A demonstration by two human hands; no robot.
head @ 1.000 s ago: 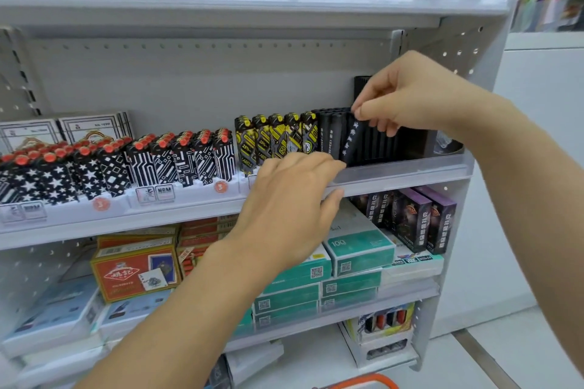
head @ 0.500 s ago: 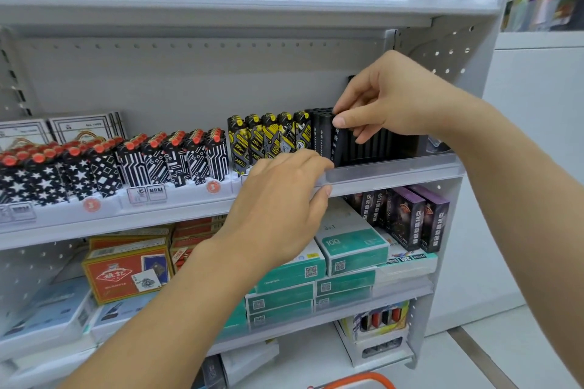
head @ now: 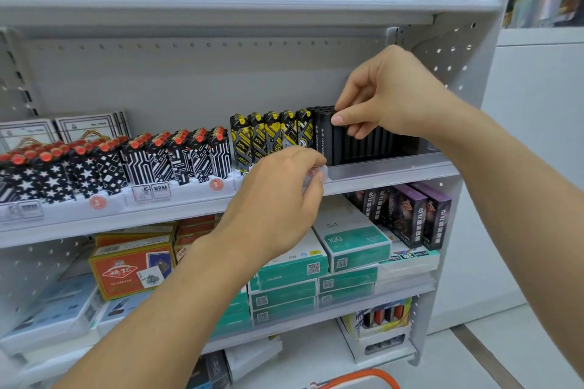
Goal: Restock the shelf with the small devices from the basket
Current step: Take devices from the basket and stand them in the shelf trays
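My right hand (head: 392, 95) is up at the middle shelf (head: 388, 172), thumb and curled fingers (head: 339, 119) pinching the top of a black device (head: 327, 139) that stands upright at the left end of the row of black devices (head: 369, 144). It touches the yellow-and-black devices (head: 268, 139) on its left. The knuckles cover the tops of the black ones further right, so I cannot count them, and the back of that row is lost in shadow behind my wrist.

My left hand (head: 278, 202) is lower, at the shelf's clear front lip. Its fingertips are curled against the plastic and seem to pinch the lip's edge, but they are blurred, so I cannot tell whether they grip it or only press on it. The hand hides the bottoms of the nearest yellow devices and part of the green boxes (head: 354, 246) on the shelf below.

To the left stand black-and-white devices with red caps (head: 177, 158); the leftmost are cut off by the frame edge. The basket (head: 363, 379) shows only as an orange rim at the bottom edge; I cannot see what is in it. The price tags on the shelf front are too small to read.
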